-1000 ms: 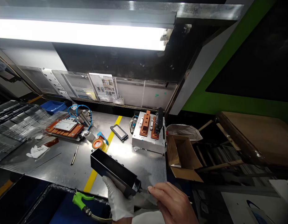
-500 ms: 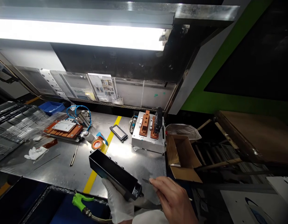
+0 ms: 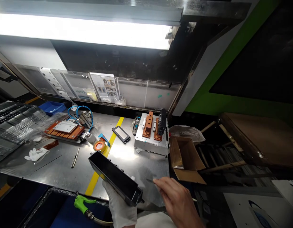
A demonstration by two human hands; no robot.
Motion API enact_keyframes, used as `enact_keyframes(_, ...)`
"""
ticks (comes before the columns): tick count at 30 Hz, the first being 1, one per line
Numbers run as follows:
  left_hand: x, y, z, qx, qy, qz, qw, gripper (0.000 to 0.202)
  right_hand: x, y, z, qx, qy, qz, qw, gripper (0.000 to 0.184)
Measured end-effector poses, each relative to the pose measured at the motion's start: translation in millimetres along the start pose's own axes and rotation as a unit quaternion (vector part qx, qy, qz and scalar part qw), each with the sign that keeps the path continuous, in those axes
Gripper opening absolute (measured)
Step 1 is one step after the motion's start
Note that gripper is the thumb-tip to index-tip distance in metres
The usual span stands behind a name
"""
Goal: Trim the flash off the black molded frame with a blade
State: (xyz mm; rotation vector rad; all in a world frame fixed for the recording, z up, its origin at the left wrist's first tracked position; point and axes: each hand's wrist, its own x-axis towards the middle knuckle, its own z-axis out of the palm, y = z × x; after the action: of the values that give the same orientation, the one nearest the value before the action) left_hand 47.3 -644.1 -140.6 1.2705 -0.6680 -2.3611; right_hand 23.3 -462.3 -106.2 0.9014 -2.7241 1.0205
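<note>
My left hand (image 3: 119, 202), in a white glove, grips a long, open-topped black plastic housing (image 3: 114, 181) from below. The housing slants down toward the right, and its hollow inside faces up. Beyond the right end of the housing is my bare right hand (image 3: 177, 196), apart from it. Its thumb and fingers are pinched on a thin dark blade (image 3: 149, 180) that points left. The rest of the blade is hidden in the fingers. A flat black frame with a pale panel (image 3: 121, 134) lies on the steel bench (image 3: 148, 167) beyond the housing.
At the back right stands a metal fixture (image 3: 151, 145) with copper-coloured blocks. Left of the housing are a tape roll (image 3: 99, 146), a craft knife (image 3: 75, 157) and a white glove (image 3: 36, 154). A green air gun (image 3: 81, 203) hangs at the front edge. A cardboard box (image 3: 188, 158) is right of the bench.
The housing has shifted slightly left in my left hand's grip, and its inside shows a little differently. My right hand keeps its pinch on the blade, almost in the same place.
</note>
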Motion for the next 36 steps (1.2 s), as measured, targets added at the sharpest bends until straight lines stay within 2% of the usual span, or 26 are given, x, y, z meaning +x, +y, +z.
enact_keyframes(2,-2,5,6.3,-0.018,0.027,0.015,0.999,0.054,0,7,0,0.018,0.004,0.022,1.0,0.033)
enact_keyframes(3,-4,7,10.1,-0.024,0.039,0.019,0.999,0.05,1,8,-1,0.03,0.009,0.013,0.999,0.033)
enact_keyframes(6,-8,10,20.1,-0.03,0.052,-0.003,0.998,0.037,7,0,-10,0.044,0.029,-0.067,0.996,0.034)
enact_keyframes(8,-11,10,23.7,-0.027,0.052,-0.036,0.998,0.039,13,-9,-16,0.034,0.028,-0.119,0.992,0.035)
enact_keyframes(11,-12,9,24.4,-0.028,0.035,-0.067,0.997,0.047,21,-21,-23,0.011,0.016,-0.151,0.988,0.034)
enact_keyframes(15,-11,8,22.5,-0.048,0.002,-0.086,0.995,0.049,30,-26,-25,0.001,0.007,-0.165,0.986,0.033)
enact_keyframes(19,-9,7,21.6,-0.074,-0.039,-0.076,0.994,0.044,34,-25,-24,-0.002,-0.014,-0.175,0.985,0.036)
enact_keyframes(23,-9,8,23.4,-0.087,-0.07,-0.086,0.99,0.049,34,-23,-25,0.009,-0.033,-0.174,0.984,0.035)
enact_keyframes(29,-17,10,28.4,-0.066,-0.022,-0.117,0.991,0.047,35,-23,-26,0.0,-0.03,-0.167,0.985,0.036)
enact_keyframes(36,-13,7,23.6,-0.028,0.014,-0.123,0.992,0.051,33,-23,-29,-0.002,-0.027,-0.179,0.983,0.036)
